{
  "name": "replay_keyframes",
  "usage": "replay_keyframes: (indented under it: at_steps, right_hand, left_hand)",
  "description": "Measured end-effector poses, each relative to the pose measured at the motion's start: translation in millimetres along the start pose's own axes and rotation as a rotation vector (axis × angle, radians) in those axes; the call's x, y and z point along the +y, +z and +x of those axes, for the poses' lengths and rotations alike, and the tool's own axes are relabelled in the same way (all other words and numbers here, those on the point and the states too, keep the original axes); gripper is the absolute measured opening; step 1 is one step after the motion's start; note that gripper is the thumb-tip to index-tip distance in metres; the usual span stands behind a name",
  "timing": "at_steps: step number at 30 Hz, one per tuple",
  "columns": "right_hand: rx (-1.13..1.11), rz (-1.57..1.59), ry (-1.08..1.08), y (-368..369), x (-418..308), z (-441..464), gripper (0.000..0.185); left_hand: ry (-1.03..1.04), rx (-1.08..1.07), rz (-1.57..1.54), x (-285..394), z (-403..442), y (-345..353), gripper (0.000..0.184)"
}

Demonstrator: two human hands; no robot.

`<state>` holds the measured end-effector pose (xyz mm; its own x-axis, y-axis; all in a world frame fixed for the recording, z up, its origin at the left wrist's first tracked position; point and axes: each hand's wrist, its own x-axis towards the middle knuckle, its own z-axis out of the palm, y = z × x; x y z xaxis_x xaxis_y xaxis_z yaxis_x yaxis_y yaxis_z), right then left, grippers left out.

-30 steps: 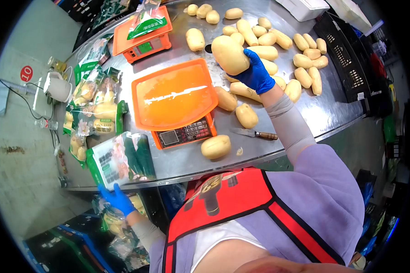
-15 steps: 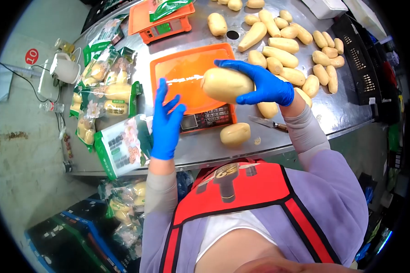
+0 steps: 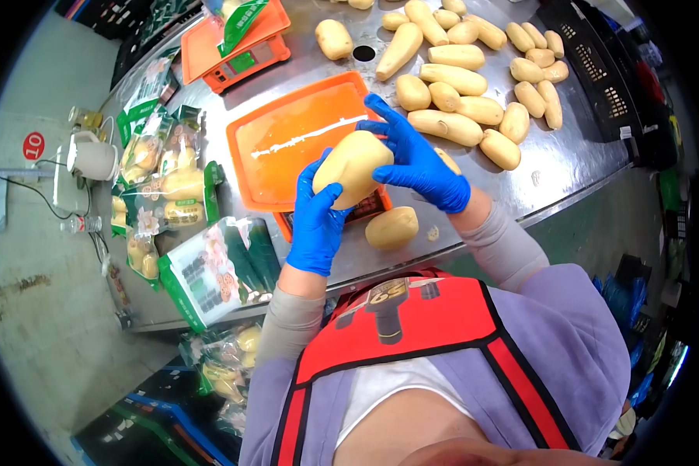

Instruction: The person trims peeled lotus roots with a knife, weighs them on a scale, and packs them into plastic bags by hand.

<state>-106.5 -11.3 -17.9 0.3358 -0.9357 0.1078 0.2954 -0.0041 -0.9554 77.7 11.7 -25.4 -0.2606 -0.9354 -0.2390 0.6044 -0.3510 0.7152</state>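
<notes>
Big root [image 3: 353, 167] has passed from right grip [image 3: 423, 172] to left grip [image 3: 317, 229] since earlier frame. Left grip partly closed round root's near left side, thumb across it. Right grip open, fingers spread, thumb at root's right edge; contact unclear. Orange scale [image 3: 287, 147] under and beyond left grip. Small root [image 3: 392, 228] on worktop [image 3: 551, 175], nearer wearer than right grip. Flat bags [image 3: 217, 272] left of left grip.
</notes>
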Motion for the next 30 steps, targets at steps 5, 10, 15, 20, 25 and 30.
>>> replay_keyframes:
  at_steps: [5,10,15,20,25,30]
  right_hand:
    - [0.24,0.138,-0.05,10,22,-22,0.08]
    - [0.217,0.014,-0.101,-8,13,-27,0.083]
    - [0.138,0.003,-0.029,-18,1,-27,0.084]
    - [0.047,0.023,-0.006,-23,-11,-27,0.083]
    - [-0.011,0.075,-0.007,-27,-11,-26,0.083]
    - [-0.059,0.056,0.016,-27,-4,-20,0.086]
  left_hand:
    - [-0.042,0.016,-0.053,-18,1,8,0.051]
    - [-0.081,-0.047,0.482,-2,9,5,0.045]
    - [0.034,-0.126,0.681,5,7,25,0.049]
    - [0.123,-0.156,0.902,12,4,38,0.054]
    - [0.027,-0.183,0.917,19,2,45,0.063]
    - [0.067,-0.219,1.028,24,3,46,0.07]
